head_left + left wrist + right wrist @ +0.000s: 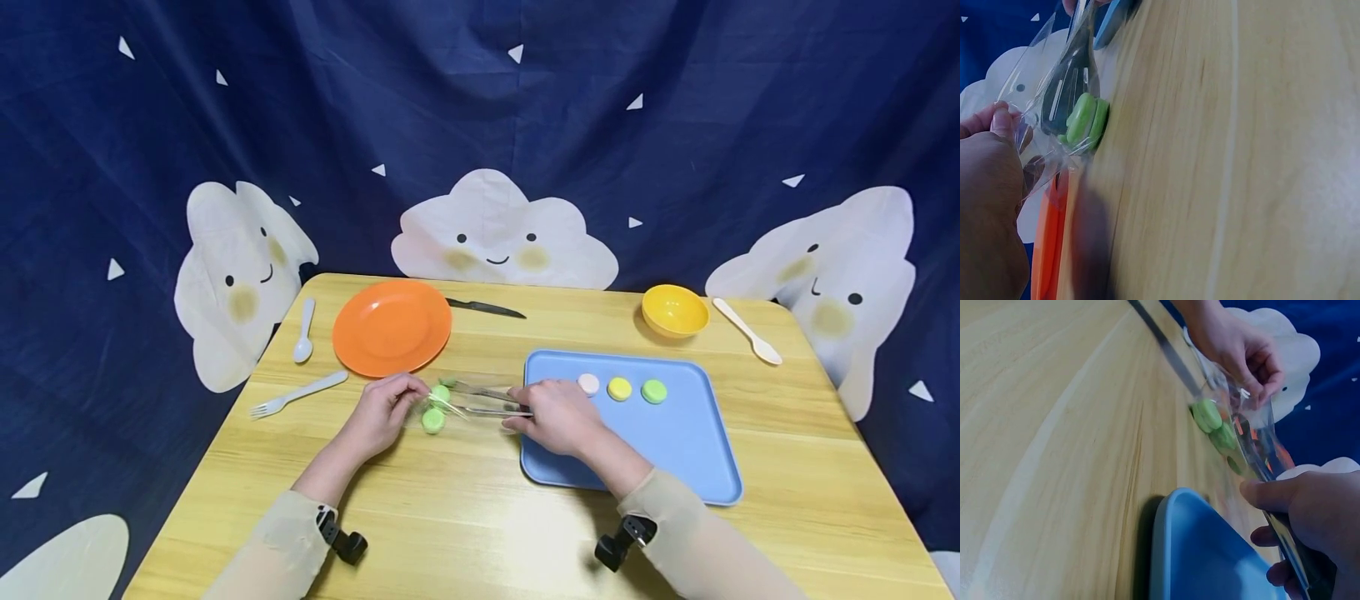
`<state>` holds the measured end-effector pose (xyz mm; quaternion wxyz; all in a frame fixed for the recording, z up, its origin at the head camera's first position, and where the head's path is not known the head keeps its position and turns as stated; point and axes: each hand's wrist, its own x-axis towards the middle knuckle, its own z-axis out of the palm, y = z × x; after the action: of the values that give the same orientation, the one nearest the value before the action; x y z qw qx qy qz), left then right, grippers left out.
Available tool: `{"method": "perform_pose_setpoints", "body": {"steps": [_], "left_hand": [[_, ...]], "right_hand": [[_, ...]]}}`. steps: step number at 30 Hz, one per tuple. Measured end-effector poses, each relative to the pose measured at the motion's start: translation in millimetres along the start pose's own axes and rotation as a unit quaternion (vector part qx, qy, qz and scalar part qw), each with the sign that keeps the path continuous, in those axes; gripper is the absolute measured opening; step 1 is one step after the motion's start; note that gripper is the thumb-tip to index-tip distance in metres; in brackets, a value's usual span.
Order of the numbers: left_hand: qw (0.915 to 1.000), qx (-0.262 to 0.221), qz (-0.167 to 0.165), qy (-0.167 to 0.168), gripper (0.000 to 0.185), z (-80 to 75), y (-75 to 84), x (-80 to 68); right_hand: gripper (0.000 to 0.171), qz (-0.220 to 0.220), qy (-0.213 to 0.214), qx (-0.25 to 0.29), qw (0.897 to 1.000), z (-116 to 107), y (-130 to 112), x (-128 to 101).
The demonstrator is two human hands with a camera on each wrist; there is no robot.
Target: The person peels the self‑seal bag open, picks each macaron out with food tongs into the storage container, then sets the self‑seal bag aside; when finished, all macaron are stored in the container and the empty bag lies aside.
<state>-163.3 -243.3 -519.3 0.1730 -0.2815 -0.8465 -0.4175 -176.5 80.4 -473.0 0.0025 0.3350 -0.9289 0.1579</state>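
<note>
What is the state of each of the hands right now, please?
Left hand: closed, pinching the clear plastic bag that holds green macarons.
Right hand: closed, gripping metal tongs that reach into the bag.

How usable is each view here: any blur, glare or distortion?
Head view: evenly lit and sharp, though wide-angle bending curves the table edges. Left wrist view: the left hand and the orange plate are soft, and the clear bag shows glare. Right wrist view: the blue tray and right hand are blurred up close.
</note>
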Motion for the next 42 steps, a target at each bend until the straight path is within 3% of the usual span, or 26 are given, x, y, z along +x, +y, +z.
{"method": "perform_pose_setpoints", "body": {"steps": [7,17,26,33,42], "left_hand": [[0.9999,0.009,-0.009,-0.01,0.026,0.9,2.8,-0.2],[0.9977,0.037,-0.041,-0.038,0.019,-6.2,9.4,3.3],[0.9969,0.049,-0.043,-0.044,0.017,-8.6,8.9,3.0],[0.997,0.057,-0.038,-0.037,0.02,-8.8,9.0,2.7],[0.9968,0.059,-0.039,-0.036,0.017,-9.1,9.5,3.1]], "right_hand": [[0.022,-0.015,-0.003,-0.002,1.0,1.4,1.1,-3.1],[0.037,-0.008,0.019,-0.023,1.0,-18.4,18.9,-28.2],[0.034,0.004,0.034,-0.015,0.999,-43.2,45.8,-70.2],[0.016,0.022,0.055,-0.006,0.998,-69.1,64.7,-106.4],[0.02,0.066,0.096,-0.03,0.993,-94.8,87.5,-158.0]]}}
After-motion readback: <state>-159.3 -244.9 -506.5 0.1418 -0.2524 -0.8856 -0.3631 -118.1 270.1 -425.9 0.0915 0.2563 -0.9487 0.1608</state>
